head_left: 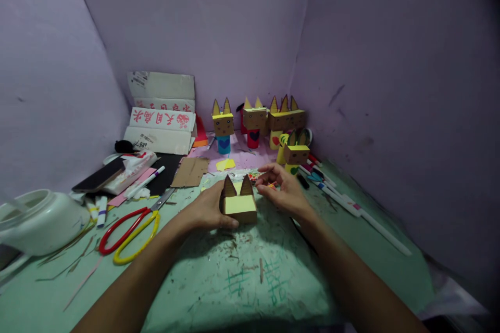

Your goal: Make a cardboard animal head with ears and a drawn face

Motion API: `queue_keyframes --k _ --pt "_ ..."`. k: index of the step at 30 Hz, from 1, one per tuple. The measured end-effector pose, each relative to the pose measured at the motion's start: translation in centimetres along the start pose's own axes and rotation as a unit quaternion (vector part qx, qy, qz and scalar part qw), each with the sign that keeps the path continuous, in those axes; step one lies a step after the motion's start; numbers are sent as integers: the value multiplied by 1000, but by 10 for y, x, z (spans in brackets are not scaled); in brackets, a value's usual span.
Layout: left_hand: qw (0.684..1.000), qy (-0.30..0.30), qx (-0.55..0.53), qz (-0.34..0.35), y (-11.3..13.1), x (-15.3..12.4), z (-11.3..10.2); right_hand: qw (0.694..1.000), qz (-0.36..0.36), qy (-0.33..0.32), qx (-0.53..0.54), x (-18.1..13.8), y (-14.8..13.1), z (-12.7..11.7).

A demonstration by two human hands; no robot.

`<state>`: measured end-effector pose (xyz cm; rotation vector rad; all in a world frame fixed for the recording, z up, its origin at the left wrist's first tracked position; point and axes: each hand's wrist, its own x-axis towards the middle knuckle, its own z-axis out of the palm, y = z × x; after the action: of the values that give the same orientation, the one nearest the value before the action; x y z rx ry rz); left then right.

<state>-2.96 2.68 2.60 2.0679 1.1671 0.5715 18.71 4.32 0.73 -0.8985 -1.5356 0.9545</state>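
Observation:
My left hand grips a small cardboard box head by its left side, thumb along the near edge. The box has a yellow top and two pointed brown ears standing at its back. To the right of the box, my right hand hovers with fingers curved and apart, not touching it. Just beyond the hands lie a small patterned packet, partly hidden by my right hand, and a yellow paper scrap. Nearest my right hand stands a finished-looking cat figure with a cardboard head and yellow body.
More cardboard cat figures stand along the back wall. Scissors with red and yellow handles lie at left, near a white pot. Folded cardboard leans at the back left. Markers and a white glue stick lie at right.

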Motion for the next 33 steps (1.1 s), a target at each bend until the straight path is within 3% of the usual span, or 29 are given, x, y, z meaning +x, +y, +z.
queue_keyframes --k 6,25,29,33 --pt "1000 10 -7 -28 5 0 1 1000 -2 -30 7 -3 6 7" --pt "998 59 -17 -15 5 -1 4 1000 27 5 -11 -2 3 11" --pt "992 84 -85 -27 4 1 0 999 19 40 28 -1 2 4" --pt "977 97 -184 -36 1 3 -5 991 53 -41 113 -2 4 4"
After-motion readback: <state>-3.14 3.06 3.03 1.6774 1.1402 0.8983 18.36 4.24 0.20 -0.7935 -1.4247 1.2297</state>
